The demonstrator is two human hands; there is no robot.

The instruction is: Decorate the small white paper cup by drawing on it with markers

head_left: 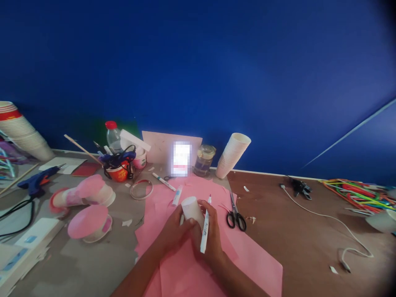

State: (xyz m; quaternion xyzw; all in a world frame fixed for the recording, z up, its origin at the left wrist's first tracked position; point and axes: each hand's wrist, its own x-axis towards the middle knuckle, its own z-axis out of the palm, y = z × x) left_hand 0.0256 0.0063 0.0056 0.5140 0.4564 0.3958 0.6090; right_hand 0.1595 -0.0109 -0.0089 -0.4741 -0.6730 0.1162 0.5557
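Note:
A white paper cup [190,206] is turned bottom up over the pink paper [253,264]. My left hand [176,231] is wrapped round its left side, thumb lying across the front. My right hand [213,227] steadies the cup from the right and also grips a white paint marker [204,233], its tip pointing up and away from me. Beyond the cup a white tube [177,196] lies on the paper. Black-handled scissors [236,218] rest on the paper to the right of my right hand.
Left stand pink-and-white cup pieces [89,222] and a blue glue gun [38,180]. At the back are a stack of white cups [232,154], a glass jar [204,161] and a red tool cup [119,172]. A white cable [324,215] and colourful sticks [359,196] lie right.

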